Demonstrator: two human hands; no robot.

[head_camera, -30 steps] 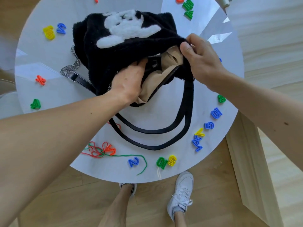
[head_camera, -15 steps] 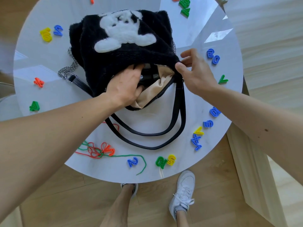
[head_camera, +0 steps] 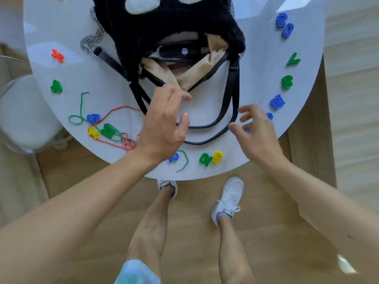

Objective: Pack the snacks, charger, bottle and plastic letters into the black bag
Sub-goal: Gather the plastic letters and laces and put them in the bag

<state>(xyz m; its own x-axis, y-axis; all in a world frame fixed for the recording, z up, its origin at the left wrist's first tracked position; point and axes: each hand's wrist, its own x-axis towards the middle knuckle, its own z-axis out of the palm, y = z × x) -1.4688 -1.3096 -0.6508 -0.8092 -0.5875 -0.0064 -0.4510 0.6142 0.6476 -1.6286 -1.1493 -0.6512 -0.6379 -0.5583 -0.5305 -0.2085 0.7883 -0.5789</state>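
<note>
Both hands are empty right now. The left hand (head_camera: 164, 128) floats over the bag's straps (head_camera: 234, 85) with its fingers loose and spread. The right hand (head_camera: 256, 136) hangs just off the strap loop, fingers half curled round nothing at all.

Only the head view to go on. Half a second ago the left hand was poking into the mouth of the black bag (head_camera: 164, 23) and the right was pinching the rim to keep it open. Now both have let go and pulled back toward the near edge of the table (head_camera: 256, 58). The mouth stays gaping on its own, so my guess is that whatever was being tucked in is settled and the hands are free to go for the next bits.

The bag lies on its side with the opening toward the person and the beige lining (head_camera: 196, 68) showing. One long dark object (head_camera: 182, 51) with a small white dot lies across the inside. Bottle or charger? Can't tell. No snacks or letters visible in there.

The plastic letters are all still out on the table, well scattered:
- blue pair (head_camera: 285, 24), green V (head_camera: 293, 59) and blue piece (head_camera: 277, 101) off to the right
- green (head_camera: 205, 159) and yellow (head_camera: 217, 157) near the front edge
- a few more tangled in the red and green strings (head_camera: 123, 108) on the left

Plenty left to pack, I'd say.
</note>
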